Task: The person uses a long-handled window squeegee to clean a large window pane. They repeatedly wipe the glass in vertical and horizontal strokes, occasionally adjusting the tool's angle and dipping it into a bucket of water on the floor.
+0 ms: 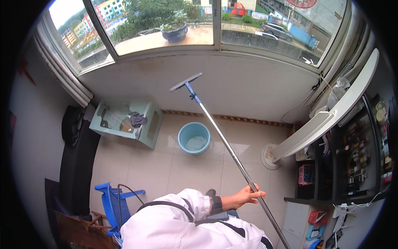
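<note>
My left hand (247,196), with a black band at the wrist, is closed around the silver metal pole (231,152) of a window squeegee. The pole runs diagonally from the lower right up to a blue joint, and the wide squeegee head (186,82) is in front of the white wall below the window. My right hand is out of view. Left of the pole, a light blue plastic bucket (194,138) stands on the tiled floor with what looks like water in it.
A pale green glass-topped table (144,109) with a dark cloth (137,119) stands left of the bucket. A blue plastic chair (115,202) is at lower left. On the right are a white stand (311,133) with a round base and dark shelving (325,174). Windows (164,28) span the top.
</note>
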A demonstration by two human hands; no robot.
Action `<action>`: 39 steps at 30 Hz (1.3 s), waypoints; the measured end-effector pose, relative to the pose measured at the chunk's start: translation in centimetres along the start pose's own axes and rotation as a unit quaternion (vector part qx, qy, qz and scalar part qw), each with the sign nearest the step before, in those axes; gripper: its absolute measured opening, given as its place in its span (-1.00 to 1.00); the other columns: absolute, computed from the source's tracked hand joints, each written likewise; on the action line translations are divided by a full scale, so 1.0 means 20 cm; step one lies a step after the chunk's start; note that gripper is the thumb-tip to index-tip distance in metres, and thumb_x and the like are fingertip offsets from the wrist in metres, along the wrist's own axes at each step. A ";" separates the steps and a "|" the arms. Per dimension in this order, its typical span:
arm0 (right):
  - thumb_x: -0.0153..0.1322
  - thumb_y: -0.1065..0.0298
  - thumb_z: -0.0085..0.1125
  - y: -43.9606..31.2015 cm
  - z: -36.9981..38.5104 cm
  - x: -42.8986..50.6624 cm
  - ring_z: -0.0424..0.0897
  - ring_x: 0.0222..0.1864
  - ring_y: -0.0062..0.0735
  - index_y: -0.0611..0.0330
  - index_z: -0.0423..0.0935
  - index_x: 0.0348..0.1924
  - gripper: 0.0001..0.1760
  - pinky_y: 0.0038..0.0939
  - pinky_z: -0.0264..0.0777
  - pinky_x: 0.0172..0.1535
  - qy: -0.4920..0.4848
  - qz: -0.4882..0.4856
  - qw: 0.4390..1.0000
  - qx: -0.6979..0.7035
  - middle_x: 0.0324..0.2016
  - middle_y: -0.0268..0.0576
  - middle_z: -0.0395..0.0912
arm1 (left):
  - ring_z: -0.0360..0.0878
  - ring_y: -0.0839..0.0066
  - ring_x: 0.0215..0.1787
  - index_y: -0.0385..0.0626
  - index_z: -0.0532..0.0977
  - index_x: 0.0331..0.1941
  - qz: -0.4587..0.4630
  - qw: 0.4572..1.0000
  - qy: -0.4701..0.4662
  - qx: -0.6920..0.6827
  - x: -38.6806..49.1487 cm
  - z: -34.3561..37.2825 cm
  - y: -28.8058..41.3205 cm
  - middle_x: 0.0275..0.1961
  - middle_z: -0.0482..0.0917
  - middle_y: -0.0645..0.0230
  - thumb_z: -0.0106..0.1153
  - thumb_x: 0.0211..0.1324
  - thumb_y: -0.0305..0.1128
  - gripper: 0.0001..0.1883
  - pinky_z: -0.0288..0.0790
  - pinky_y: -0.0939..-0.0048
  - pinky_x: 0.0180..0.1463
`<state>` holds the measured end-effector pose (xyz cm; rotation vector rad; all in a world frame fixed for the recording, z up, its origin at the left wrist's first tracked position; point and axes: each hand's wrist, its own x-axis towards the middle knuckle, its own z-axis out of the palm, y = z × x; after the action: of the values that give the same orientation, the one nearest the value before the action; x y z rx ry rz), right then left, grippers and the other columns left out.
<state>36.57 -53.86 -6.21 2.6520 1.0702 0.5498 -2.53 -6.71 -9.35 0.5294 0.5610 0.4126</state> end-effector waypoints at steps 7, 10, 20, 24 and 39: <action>0.35 -0.06 0.15 0.02 -0.67 0.35 0.52 -0.55 0.02 0.12 0.57 -0.60 -0.56 -0.04 0.32 -0.47 0.078 -0.072 0.985 -0.135 -0.63 -0.01 0.52 | 0.57 0.55 -0.08 0.04 0.32 -0.17 -0.130 0.974 0.134 -0.127 0.28 -0.45 -0.49 -0.12 0.61 0.42 0.09 0.31 -0.30 -0.84 0.45 0.46 -0.12; 0.35 -0.12 0.16 -0.07 -0.80 0.43 0.51 -0.56 0.00 0.11 0.57 -0.64 -0.51 -0.03 0.30 -0.48 0.106 -0.101 0.972 -0.185 -0.65 -0.04 0.51 | 0.53 0.53 -0.05 0.00 0.40 -0.12 -0.118 0.971 0.149 -0.141 0.41 -0.71 -0.56 -0.07 0.60 0.38 0.11 0.30 -0.27 -0.83 0.42 0.47 -0.09; 0.16 0.11 0.14 -1.27 -1.27 0.52 0.44 -0.45 -0.22 -0.08 0.36 -0.60 -0.80 -0.24 0.24 -0.32 0.122 -0.240 0.952 -0.143 -0.56 -0.30 0.37 | 0.56 0.42 -0.23 -0.16 0.33 -0.05 -0.040 0.918 0.361 -0.156 0.64 -1.16 -0.38 -0.19 0.59 0.27 -0.21 0.44 -0.14 -0.69 0.51 0.30 -0.15; 0.18 0.09 0.14 -1.56 -1.34 0.51 0.45 -0.43 -0.20 -0.02 0.37 -0.58 -0.77 -0.24 0.24 -0.29 0.132 -0.227 0.960 -0.094 -0.55 -0.26 0.38 | 0.58 0.33 -0.21 -0.21 0.32 -0.05 0.001 0.915 0.358 -0.185 0.61 -1.49 -0.37 -0.19 0.56 0.22 -0.22 0.44 -0.17 -0.69 0.52 0.18 -0.07; 0.12 -0.01 0.31 -0.88 -1.01 0.50 0.51 -0.39 -0.11 -0.02 0.47 -0.45 -0.67 -0.16 0.32 -0.33 0.015 -0.185 0.968 -0.172 -0.49 -0.22 0.47 | 0.54 0.24 0.00 -0.09 0.32 -0.13 -0.049 0.931 0.276 -0.236 0.52 -0.94 -0.46 -0.10 0.51 0.23 -0.16 0.43 -0.22 -0.80 0.48 0.17 0.10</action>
<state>23.72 -32.88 8.60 2.0900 1.3030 0.6284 -3.54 -2.05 -32.30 -0.0925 0.9892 0.5850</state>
